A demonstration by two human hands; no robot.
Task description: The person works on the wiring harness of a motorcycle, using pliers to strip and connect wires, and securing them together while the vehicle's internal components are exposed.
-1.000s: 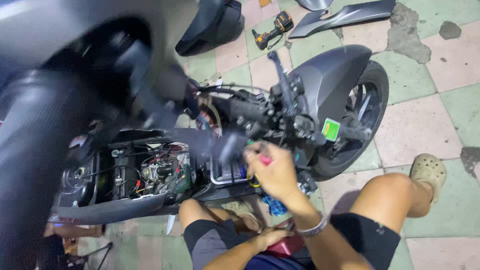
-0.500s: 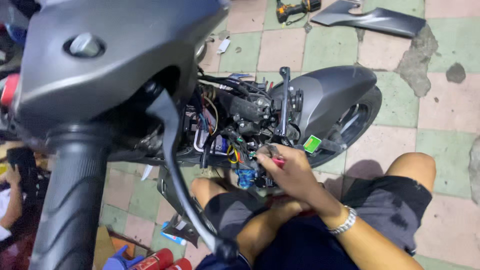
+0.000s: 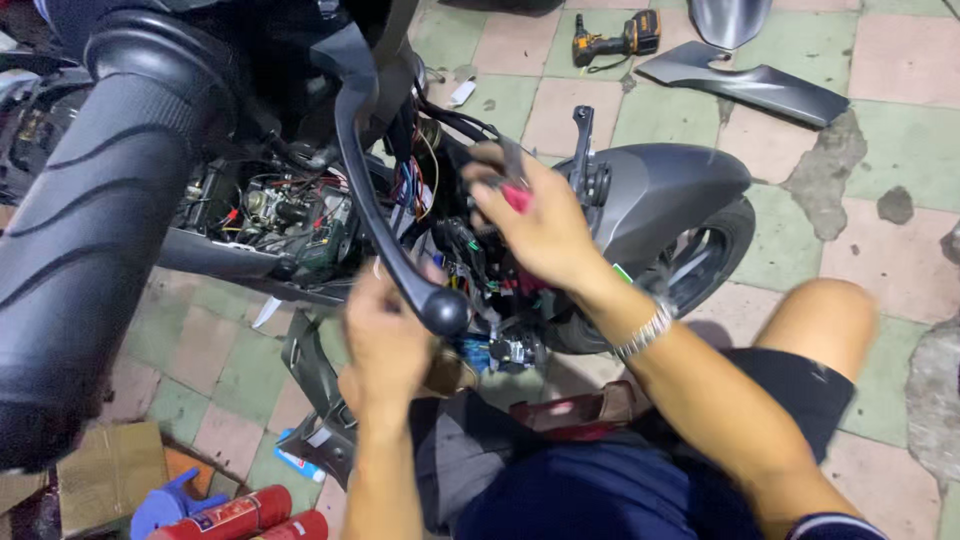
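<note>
A stripped scooter fills the view, its wiring and engine parts [image 3: 300, 215] exposed. My right hand [image 3: 540, 230] is closed around a red-handled tool [image 3: 517, 197], pressed into the wire bundle beside the grey front fender [image 3: 670, 190]. My left hand [image 3: 385, 345] is blurred, its back toward me, just under the ball end of the black brake lever [image 3: 445, 310]. Its fingers reach toward the blue connectors [image 3: 480, 352]; whether it grips anything is hidden. A metal bracelet [image 3: 645, 330] sits on my right wrist.
The thick black handlebar grip [image 3: 95, 220] blocks the left foreground. On the tiled floor lie a cordless drill [image 3: 610, 40] and a loose grey body panel [image 3: 750, 88] at the back. Red fire extinguishers [image 3: 240, 515] and cardboard [image 3: 110, 465] sit at lower left.
My left hand has come up from my lap to the wiring under the brake lever. My right hand has moved higher with the red tool. The view has swung closer behind the handlebar.
</note>
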